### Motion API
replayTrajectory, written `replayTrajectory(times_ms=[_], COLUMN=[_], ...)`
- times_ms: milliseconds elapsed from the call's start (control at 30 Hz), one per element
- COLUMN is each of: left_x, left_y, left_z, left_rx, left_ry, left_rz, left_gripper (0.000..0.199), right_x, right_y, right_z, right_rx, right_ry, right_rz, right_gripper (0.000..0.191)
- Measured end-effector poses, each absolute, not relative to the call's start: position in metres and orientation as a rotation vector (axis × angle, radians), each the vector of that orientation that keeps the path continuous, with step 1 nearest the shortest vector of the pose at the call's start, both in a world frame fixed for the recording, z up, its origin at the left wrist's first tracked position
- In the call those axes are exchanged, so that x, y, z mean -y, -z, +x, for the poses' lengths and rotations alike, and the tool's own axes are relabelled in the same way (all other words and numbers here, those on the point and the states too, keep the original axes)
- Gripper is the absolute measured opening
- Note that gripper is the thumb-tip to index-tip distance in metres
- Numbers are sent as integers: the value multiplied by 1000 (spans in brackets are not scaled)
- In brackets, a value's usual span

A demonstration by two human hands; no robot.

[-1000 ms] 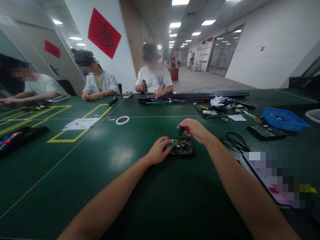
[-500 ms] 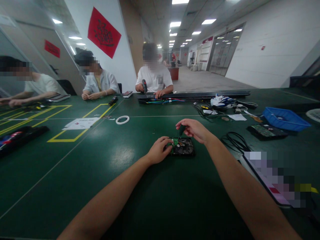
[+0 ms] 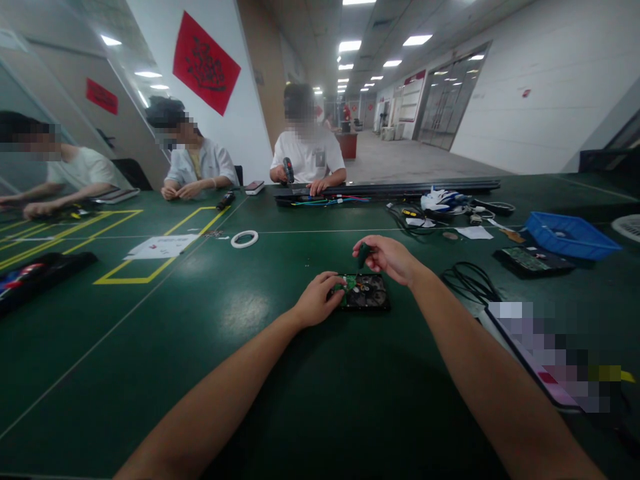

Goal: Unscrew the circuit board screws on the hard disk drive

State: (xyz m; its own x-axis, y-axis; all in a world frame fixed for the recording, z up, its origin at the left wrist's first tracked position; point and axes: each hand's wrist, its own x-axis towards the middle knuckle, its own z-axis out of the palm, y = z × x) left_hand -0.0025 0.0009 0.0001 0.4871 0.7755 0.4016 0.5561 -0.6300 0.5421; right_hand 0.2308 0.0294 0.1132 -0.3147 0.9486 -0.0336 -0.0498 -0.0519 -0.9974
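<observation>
A black open-faced device (image 3: 376,293) with a green circuit board (image 3: 350,285) at its left part lies flat on the green table (image 3: 280,400). My left hand (image 3: 320,298) grips the device's left end, fingers over the board's edge and thumb at the near side. Above the far edge of the device, my right hand (image 3: 387,257) is closed round a small dark green tool (image 3: 363,254), which points down toward the device. Whether the tool's tip touches anything is too small to tell.
Black cables (image 3: 467,283), a second circuit-board device (image 3: 533,261) and a blue tray (image 3: 570,237) are on the right. A white ring (image 3: 245,239) lies left of centre. Across the table, a person (image 3: 307,153) holds a power tool by long black bars (image 3: 420,190).
The view has shifted very slightly. My right hand and the green tool have tilted a little; my left hand stays on the device.
</observation>
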Motion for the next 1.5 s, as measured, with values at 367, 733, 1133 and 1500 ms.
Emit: replayTrajectory(times_ms=[367,733,1133,1500], left_x=[-1,0,-1,-1], left_y=[0,-1,0,-1], left_z=[-2,-3,-3,-3], left_rx=[-1124,-1122,-1122,-1114], left_ry=[-901,-895,-892,-903], left_rz=[2391,2389,2398,2399], left_gripper=[31,32,32,31], right_x=[-28,-29,-31,-31], right_y=[-115,-117,-116,-115], right_z=[232,231,232,231], right_rx=[1445,1471,1507,1503], right_ry=[-1434,-1344,-1287,-1297], right_rz=[-1045,-1062,-1076,-1057], right_gripper=[19,21,22,21])
